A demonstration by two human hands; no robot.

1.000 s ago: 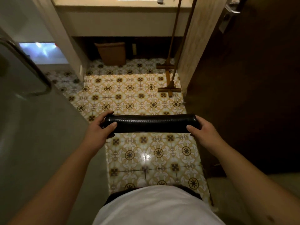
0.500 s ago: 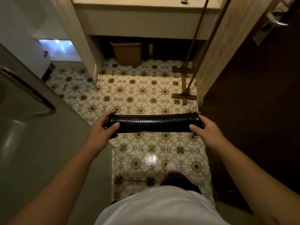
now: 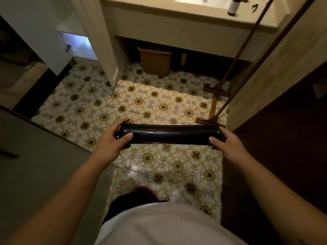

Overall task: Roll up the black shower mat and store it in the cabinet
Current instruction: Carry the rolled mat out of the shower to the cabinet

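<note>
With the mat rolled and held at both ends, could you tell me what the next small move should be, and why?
Probably carry the rolled mat forward and left toward the open cabinet door. The roll is complete and level, the left hand and right hand each keep a grip on one end, and only patterned floor lies ahead.

Home bathroom: patterned tile floor (image 3: 159, 103), vanity surface (image 3: 177, 23) with a lit sink basin (image 3: 200, 1) and a bottle (image 3: 233, 7) on it, brown wastebasket (image 3: 155, 61) tucked under the vanity, two long-handled floor wipers (image 3: 214, 103) leaning at the right wall, white cabinet door (image 3: 35, 32) standing open at left.
</note>
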